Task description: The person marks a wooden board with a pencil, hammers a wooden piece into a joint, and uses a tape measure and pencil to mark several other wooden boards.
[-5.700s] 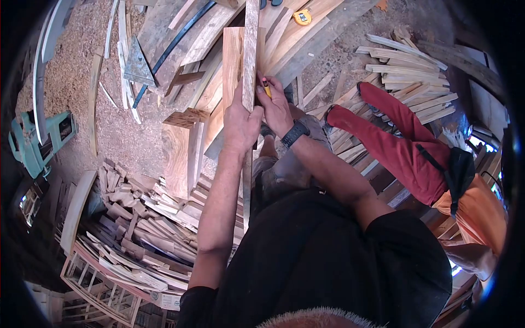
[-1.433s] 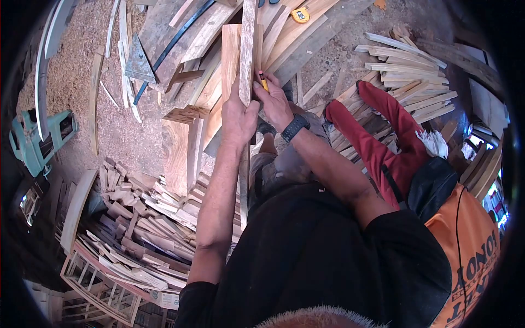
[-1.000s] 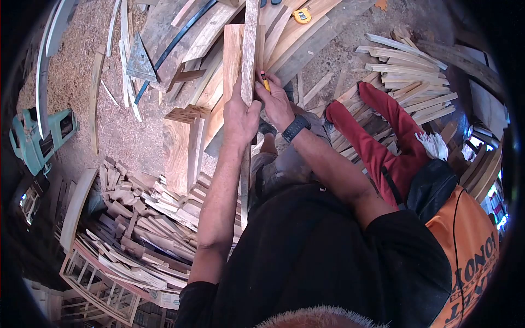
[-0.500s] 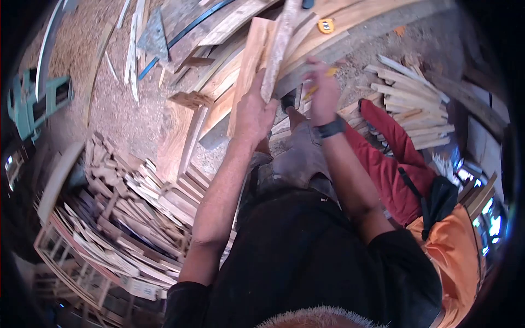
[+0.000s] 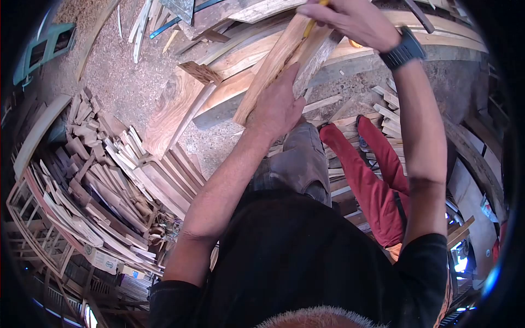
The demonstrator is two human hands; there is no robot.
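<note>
- Presently my left hand [image 5: 278, 106] clamps the wooden strip [image 5: 314, 53] against the plank [image 5: 263, 75].
- Just beyond it, my right hand [image 5: 350, 21] pinches a yellow pencil [image 5: 310, 26].
- If that clamp loosens, the strip could slide along the plank under the pencil's push.

2 hands [image 5: 276, 106] [image 5: 350, 19], 1 pencil [image 5: 310, 26], 1 held strip [image 5: 313, 52]
</note>
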